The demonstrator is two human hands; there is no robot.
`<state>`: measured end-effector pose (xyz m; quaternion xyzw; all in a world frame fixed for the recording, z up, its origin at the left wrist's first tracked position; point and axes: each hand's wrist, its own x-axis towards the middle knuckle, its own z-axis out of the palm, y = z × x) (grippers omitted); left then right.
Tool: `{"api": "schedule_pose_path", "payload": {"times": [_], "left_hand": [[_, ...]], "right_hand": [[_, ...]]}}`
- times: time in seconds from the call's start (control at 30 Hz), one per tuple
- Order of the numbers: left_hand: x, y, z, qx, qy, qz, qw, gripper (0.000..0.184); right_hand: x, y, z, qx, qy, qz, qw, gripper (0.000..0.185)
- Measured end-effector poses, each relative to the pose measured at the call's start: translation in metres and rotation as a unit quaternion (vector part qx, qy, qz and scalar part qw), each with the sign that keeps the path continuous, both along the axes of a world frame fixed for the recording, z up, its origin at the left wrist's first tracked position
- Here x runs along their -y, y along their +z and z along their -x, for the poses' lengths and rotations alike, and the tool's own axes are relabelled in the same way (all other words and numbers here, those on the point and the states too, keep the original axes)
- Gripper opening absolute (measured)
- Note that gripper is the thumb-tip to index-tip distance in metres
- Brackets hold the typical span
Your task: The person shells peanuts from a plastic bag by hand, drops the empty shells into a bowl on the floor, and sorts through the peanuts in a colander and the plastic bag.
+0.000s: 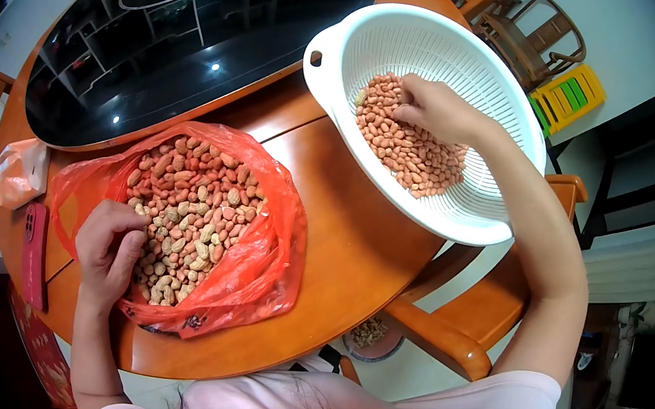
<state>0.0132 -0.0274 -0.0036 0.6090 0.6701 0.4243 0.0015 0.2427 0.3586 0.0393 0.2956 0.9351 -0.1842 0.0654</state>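
While two hands are busy at either side, it's the orange-brown wooden table [349,233] that dominates the scene, its curved edge sweeping round close to the person's body. On the right a wooden chair [451,339] sits up near that edge. At the far side of the table lies a big glossy black panel [220,76], bright spots of light gleaming on it. Next in size comes the white slotted colander [479,75], up on the right, its outer side reaching beyond the table's edge. Over to the left, the red plastic bag [248,294] lies wide open on the table, its crumpled sides spread around the contents. Down on the floor, below the edge, a basin [387,348] holds pale bits too small to make out.

To the hands! The left hand [108,249] is at the bag's left side, fingers bent in, thumb near the forefinger; whether they grip anything, I cannot tell. The right hand [437,111] is down inside the colander, fingers curled with tips lowered to the heap; whether a piece is pinched there, I can't tell. Left of the bag, a small crumpled plastic bag [20,174] and a red phone [36,256]. Smallest of all: peanuts [206,233] filling the red bag, many plainly in their shells, and reddish kernels [406,153] heaped in the colander.
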Motion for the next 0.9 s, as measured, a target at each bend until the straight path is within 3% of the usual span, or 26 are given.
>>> {"api": "schedule_pose_path", "payload": {"times": [0.1,0.13,0.2,0.37,0.5,0.73,0.9], "left_hand": [[-0.001,0.005,-0.007,0.063,0.04,0.084,0.994,0.018],[-0.002,0.005,-0.006,0.031,0.033,0.084,0.995,0.021],[-0.004,0.006,-0.006,-0.036,0.017,0.086,0.995,0.027],[-0.007,0.01,-0.009,-0.024,0.013,0.1,0.995,0.031],[-0.006,0.013,-0.009,-0.004,0.008,0.113,0.994,0.027],[-0.003,0.005,-0.006,-0.003,0.003,0.101,0.995,0.014],[-0.002,0.002,-0.004,-0.034,0.008,0.095,0.995,0.015]], "right_hand": [[-0.004,0.016,0.002,-0.055,-0.061,0.085,0.993,0.015],[-0.005,0.022,0.002,-0.07,-0.087,0.13,0.985,0.015],[-0.001,0.025,0.011,-0.074,-0.032,0.076,0.994,0.016],[-0.004,-0.003,0.032,-0.078,0.098,-0.107,0.986,0.028],[0.024,0.005,0.041,0.056,0.12,-0.13,0.983,0.027],[0.028,0.004,0.037,-0.024,0.145,-0.133,0.98,0.024],[0.029,0.004,0.045,0.016,0.14,-0.134,0.981,0.023]]}}
